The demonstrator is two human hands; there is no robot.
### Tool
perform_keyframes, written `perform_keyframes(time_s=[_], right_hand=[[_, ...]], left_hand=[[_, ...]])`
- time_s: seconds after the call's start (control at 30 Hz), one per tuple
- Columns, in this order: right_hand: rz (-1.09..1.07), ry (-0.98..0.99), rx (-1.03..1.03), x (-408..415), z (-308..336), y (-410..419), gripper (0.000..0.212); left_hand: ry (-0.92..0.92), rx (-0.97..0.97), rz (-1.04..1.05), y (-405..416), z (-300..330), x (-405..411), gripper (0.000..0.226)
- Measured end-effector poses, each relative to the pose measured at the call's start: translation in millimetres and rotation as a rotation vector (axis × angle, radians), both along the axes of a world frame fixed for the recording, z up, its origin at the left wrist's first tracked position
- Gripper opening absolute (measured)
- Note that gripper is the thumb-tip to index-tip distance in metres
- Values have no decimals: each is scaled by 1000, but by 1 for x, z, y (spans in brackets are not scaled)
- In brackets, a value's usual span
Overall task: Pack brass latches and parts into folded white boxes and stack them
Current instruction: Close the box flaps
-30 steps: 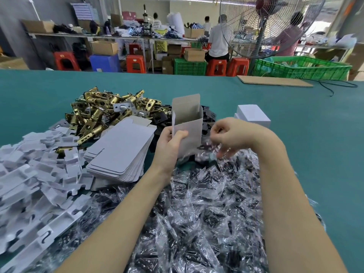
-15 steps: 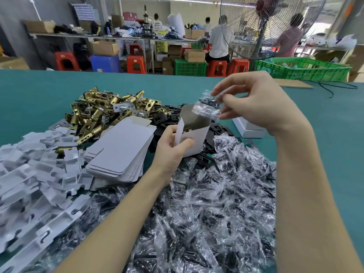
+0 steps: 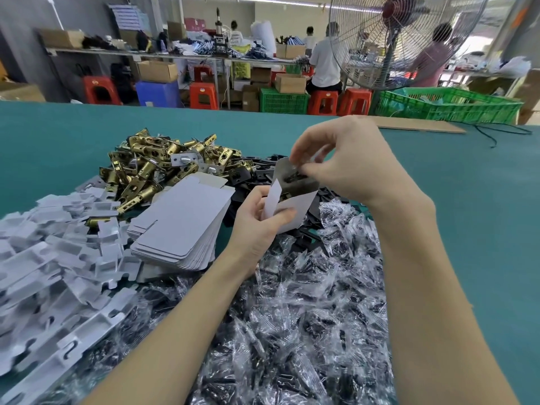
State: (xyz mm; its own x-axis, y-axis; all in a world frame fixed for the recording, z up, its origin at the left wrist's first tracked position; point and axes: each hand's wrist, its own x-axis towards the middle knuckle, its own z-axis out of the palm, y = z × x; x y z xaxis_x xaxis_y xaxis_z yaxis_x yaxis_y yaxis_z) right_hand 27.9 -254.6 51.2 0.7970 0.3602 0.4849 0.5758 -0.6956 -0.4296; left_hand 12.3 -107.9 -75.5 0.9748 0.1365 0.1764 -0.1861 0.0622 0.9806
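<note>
Since half a second ago the right hand (image 3: 350, 162) has dropped from above the table to the mouth of the white box (image 3: 295, 210), bringing the small clear bag of parts (image 3: 295, 178) down into the opening. Nearest the camera: a deep heap of clear parts bags (image 3: 306, 317) with dark contents, spread between and under both forearms. Lower left, a pile of white cardboard inserts (image 3: 52, 282), jumbled. Left hand (image 3: 257, 220) grips the folded box from the left side, thumb curled across its front panel, fingers behind it; box tilted, open end up, held above the bag heap. Right hand fingers curled, pinching the bag at the box mouth; the bag sits partly inside, its dark contents visible against the inner back flap. Just left of the held box, a neat stack of flat unfolded boxes (image 3: 184, 223) lies on the table. Behind that stack, a mound of brass latches (image 3: 152, 168), a few silver faceplates mixed in. Dark flat plates (image 3: 263, 173) lie beside the latches, behind the box. All on a green table (image 3: 467, 214). Far edge: a cardboard sheet (image 3: 418, 128) and a green crate (image 3: 450, 108). Beyond, a large standing fan (image 3: 391, 39), red stools, seated workers with their backs turned.
</note>
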Motion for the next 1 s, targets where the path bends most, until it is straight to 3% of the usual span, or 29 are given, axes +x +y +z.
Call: perform_keyframes(time_s=[0.17, 0.37, 0.43, 0.53, 0.6, 0.67, 0.77, 0.83, 1.0], right_hand=[[-223, 47, -200, 3, -9, 2, 15], [-197, 282, -517, 0, -10, 3, 22], [-112, 327, -438, -2, -5, 1, 27], [-57, 137, -202, -5, 7, -4, 27], [-28, 141, -109, -7, 12, -10, 26], [-15, 286, -137, -6, 10, -15, 25], [-59, 464, -412, 6, -5, -20, 16], [-15, 530, -500, 17, -29, -14, 27], [176, 485, -222, 33, -103, 15, 34]], left_hand=[[-22, 14, -16, 0, 0, -1, 28], [-45, 23, -33, -2, 0, -1, 32], [-51, 1, -3, -2, 1, 0, 30], [-31, -72, 41, -1, 4, -1, 23], [-29, -104, 57, 0, 5, -1, 23], [-36, -100, 75, 0, 4, 0, 23], [-53, -109, 113, 0, 1, 4, 18], [-85, -99, 137, 1, -1, 6, 20], [-148, -110, 185, 3, -6, 11, 22]])
